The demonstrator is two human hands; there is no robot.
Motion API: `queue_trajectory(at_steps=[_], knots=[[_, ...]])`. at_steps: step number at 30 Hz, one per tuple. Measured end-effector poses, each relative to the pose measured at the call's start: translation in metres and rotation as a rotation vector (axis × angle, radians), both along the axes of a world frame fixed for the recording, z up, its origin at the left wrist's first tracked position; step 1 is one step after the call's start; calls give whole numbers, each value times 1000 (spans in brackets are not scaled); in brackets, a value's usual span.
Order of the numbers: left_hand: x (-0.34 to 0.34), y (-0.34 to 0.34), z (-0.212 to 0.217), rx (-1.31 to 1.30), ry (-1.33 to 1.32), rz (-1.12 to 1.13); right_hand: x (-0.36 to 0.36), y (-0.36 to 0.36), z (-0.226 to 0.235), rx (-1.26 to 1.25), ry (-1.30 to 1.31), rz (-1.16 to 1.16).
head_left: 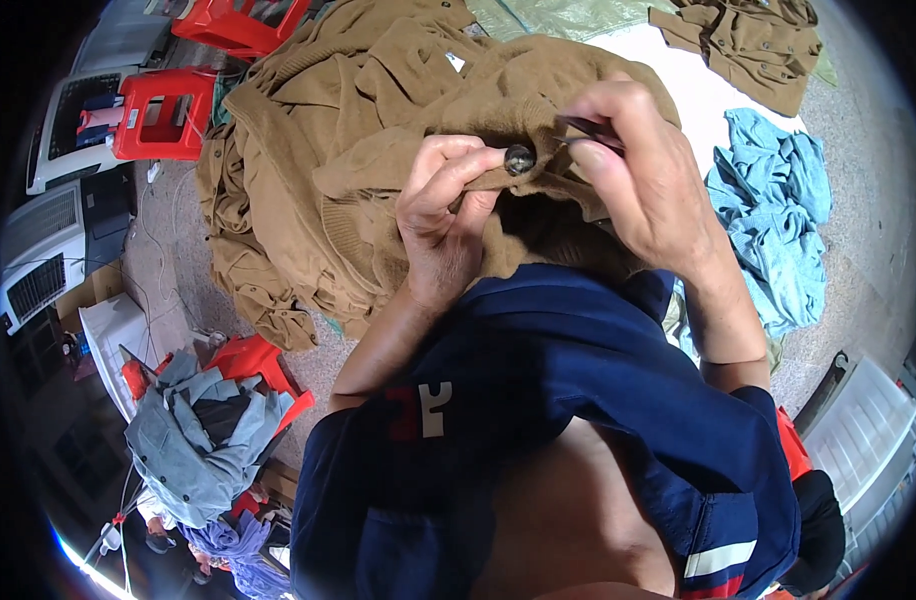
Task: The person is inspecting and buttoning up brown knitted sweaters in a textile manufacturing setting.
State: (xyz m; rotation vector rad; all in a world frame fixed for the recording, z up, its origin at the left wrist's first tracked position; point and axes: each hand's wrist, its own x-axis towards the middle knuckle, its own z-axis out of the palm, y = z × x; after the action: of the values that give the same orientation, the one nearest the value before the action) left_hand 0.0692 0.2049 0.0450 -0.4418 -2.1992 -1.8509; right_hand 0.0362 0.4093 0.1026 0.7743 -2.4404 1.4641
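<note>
A brown knit cardigan (553,75) lies bunched in front of me, with a dark round button (519,159) showing at its edge. My left hand (446,205) pinches the knit just left of that button, thumb and fingers closed. My right hand (643,165), to the button's right, is closed around small dark thread snips (590,130). The two narrow tips of the snips point left toward the button, close to the cloth. Whether they touch a thread is too small to see. Part of the snips is hidden inside the right hand.
More brown knit garments (288,220) pile up to the left, and another brown cardigan (753,50) lies at the far right. Light blue garments (773,215) lie on the right. Red stools (165,112) stand at the left, below them a grey-blue garment (203,425).
</note>
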Motion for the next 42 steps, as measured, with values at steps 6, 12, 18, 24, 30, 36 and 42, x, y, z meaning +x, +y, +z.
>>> queue_trajectory(at_steps=[6,12,18,24,30,36,42], knots=[[-1,2,6,16,-189,-28,-4,-8,-33,96,-163,88],[2,-1,-1,196,-219,-175,9,-15,-57,98,-19,70],[-4,1,-5,-248,-62,14,16,-18,-58,92,165,-22],[-5,5,-27,195,44,37,26,-6,-46,39,-26,143],[-2,6,-30,246,112,-32,22,-1,-23,-20,-54,-29],[-1,7,-28,239,129,-55,17,-5,-30,268,212,-37],[-3,5,-32,166,159,-49,19,-7,-32,240,249,-30]])
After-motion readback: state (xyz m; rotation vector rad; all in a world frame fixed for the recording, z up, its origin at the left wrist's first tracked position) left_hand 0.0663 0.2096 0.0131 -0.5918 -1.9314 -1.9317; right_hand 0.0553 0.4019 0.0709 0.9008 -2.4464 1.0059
